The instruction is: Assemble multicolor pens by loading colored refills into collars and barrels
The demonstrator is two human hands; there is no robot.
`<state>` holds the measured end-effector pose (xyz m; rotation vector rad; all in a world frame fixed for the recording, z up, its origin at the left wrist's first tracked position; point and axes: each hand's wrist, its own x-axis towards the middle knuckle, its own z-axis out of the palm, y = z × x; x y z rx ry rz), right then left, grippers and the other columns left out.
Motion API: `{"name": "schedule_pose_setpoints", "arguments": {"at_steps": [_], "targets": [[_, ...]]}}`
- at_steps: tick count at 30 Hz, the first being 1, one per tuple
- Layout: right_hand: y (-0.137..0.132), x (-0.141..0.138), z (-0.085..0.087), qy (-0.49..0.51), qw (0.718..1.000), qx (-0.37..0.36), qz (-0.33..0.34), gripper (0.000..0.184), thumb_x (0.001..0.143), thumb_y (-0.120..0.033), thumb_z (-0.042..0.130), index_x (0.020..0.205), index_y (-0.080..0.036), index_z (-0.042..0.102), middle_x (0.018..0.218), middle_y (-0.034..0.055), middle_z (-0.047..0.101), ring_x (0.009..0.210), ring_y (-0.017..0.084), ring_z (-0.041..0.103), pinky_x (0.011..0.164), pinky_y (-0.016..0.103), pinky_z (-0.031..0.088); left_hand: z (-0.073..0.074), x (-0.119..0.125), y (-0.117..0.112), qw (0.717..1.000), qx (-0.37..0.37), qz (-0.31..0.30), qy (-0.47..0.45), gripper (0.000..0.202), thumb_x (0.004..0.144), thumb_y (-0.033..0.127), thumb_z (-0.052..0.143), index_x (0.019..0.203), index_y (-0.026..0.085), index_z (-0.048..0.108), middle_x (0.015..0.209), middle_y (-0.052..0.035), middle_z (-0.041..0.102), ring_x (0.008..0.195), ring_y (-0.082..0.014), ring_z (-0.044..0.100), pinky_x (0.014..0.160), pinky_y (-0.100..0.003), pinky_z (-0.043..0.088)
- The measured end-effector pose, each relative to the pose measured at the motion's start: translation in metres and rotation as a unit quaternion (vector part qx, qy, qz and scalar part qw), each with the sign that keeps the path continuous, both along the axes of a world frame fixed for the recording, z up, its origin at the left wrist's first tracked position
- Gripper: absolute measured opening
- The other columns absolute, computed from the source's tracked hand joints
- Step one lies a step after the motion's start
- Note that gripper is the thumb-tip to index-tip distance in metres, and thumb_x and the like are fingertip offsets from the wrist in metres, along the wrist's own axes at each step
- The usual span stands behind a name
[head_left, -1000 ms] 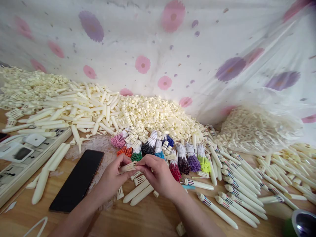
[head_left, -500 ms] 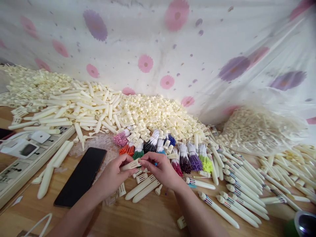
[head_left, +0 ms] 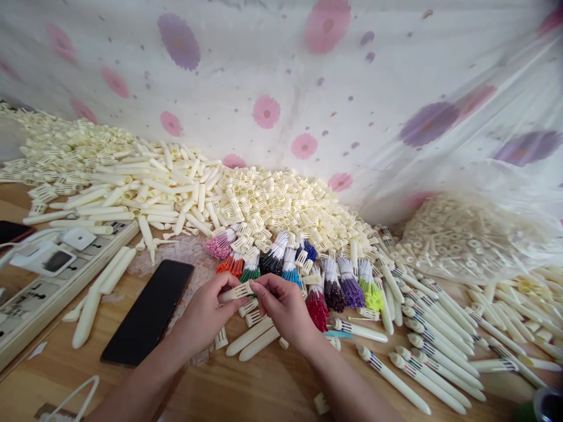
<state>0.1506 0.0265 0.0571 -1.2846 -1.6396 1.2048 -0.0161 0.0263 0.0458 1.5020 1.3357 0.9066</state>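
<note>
My left hand (head_left: 215, 308) is closed round a cream slotted pen barrel part (head_left: 236, 292), held nearly level above the table. At its right end the fingers of my right hand (head_left: 281, 305) are pinched together; a bit of green shows by them, but what they grip is hidden. Just beyond my hands lie bundles of pen refills with coloured ends, among them green (head_left: 250, 271), light blue (head_left: 291, 271), red (head_left: 317, 308) and purple (head_left: 352, 291). Below my hands, two smooth cream pen barrels (head_left: 250, 339) rest on the wood.
A black phone (head_left: 148, 313) lies left of my arms, beside a power strip (head_left: 44, 293) with chargers. Heaps of slotted parts (head_left: 281, 202) and barrels (head_left: 145, 181) line the back. Assembled multicolour pens (head_left: 433, 375) lie right, below a plastic bag of small parts (head_left: 466, 237).
The view has shifted slightly, moving the scene a little rightward. Both hands stay together at the slotted part, with the right fingers still at its end.
</note>
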Motion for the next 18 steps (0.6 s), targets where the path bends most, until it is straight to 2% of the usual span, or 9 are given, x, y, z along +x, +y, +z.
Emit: {"name": "schedule_pose_setpoints", "arguments": {"at_steps": [3,8,12,18], "targets": [[-0.001,0.001,0.005,0.033,0.999,-0.033,0.014,0.037,0.087,-0.048,0.050,0.075,-0.015,0.061,0.050,-0.0045,0.047,0.047,0.008,0.039,0.047,0.021,0.031,0.001,0.000,0.000,1.000,-0.014,-0.007,-0.021,0.009,0.071,0.028,0.067,0.074,0.021,0.062,0.070,0.0019,0.065,0.067,-0.0189,0.059,0.061,-0.028,0.046],[0.006,0.014,0.011,0.094,0.983,-0.128,0.087,0.037,0.080,-0.050,0.060,0.084,-0.014,0.066,0.047,-0.0062,0.047,0.042,0.006,0.036,0.043,0.020,0.025,0.004,0.001,0.000,0.997,-0.051,-0.037,-0.049,0.010,0.071,0.027,0.067,0.072,0.021,0.059,0.066,0.0032,0.061,0.065,-0.0173,0.058,0.061,-0.027,0.045],[0.010,0.023,0.016,0.073,0.977,-0.163,0.113,0.035,0.079,-0.047,0.062,0.084,-0.013,0.067,0.043,-0.0074,0.046,0.040,0.005,0.033,0.043,0.020,0.023,0.006,0.002,-0.002,0.995,-0.068,-0.053,-0.054,0.007,0.071,0.024,0.066,0.073,0.021,0.060,0.066,0.0037,0.062,0.066,-0.0176,0.059,0.061,-0.026,0.045],[0.014,0.029,0.022,0.058,0.965,-0.203,0.158,0.029,0.076,-0.042,0.065,0.077,-0.014,0.066,0.045,-0.0070,0.049,0.039,0.005,0.040,0.041,0.018,0.027,0.008,0.007,-0.005,0.991,-0.099,-0.067,-0.059,0.007,0.067,0.019,0.067,0.071,0.021,0.061,0.065,0.0035,0.063,0.065,-0.0181,0.060,0.059,-0.026,0.045]]}}
